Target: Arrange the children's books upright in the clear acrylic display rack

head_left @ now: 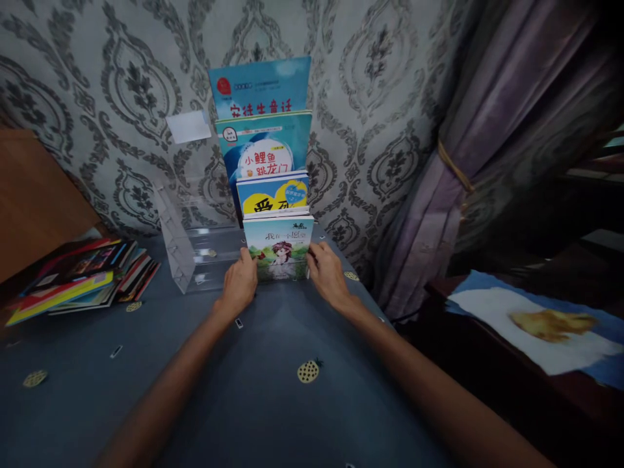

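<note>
A small picture book [279, 240] with a girl drawn on its cover stands upright at the front of a clear plastic tiered rack [176, 244]. My left hand [240, 283] grips the book's left edge, fingers closed. At the right edge my right hand [329, 273] holds the same book, its thumb and fingers pressed together. Behind it, rising in steps, stand a yellow and blue book [273, 195], a teal book with a fish title [266, 146] and a tall blue book [263, 84]. The rack's left part holds no books.
Several books lie in a loose pile [88, 273] at the left, beside a brown board [41, 201]. A white card [188, 126] shows against the patterned wall. At the right are a tied purple curtain [429, 214] and a side table with a cloth [507, 325].
</note>
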The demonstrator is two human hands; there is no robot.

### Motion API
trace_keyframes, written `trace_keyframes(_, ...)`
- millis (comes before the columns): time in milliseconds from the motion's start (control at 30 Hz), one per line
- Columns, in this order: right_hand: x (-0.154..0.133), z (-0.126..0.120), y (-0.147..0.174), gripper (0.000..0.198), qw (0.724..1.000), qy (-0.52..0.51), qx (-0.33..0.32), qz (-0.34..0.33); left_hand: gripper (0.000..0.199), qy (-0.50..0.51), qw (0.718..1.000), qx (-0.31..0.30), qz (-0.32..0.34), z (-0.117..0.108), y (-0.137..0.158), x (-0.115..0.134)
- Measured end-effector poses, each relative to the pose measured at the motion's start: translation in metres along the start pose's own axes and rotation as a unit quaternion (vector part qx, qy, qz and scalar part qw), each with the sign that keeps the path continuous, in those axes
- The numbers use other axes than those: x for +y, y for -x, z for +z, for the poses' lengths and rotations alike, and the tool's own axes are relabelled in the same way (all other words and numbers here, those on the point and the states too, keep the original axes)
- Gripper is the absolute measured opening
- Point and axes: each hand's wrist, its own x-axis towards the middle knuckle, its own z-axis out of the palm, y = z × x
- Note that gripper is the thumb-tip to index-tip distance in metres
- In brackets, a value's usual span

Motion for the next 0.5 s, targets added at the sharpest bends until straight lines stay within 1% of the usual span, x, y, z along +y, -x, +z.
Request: trace_keyframes(500, 0.0021, 0.0044, -0.0011, 0.019, 1.000, -0.016, 0.026, -0.006, 0.025, -0.001, 1.000, 0.004, -0.012, 0.0077, -0.0032, 0.0015)
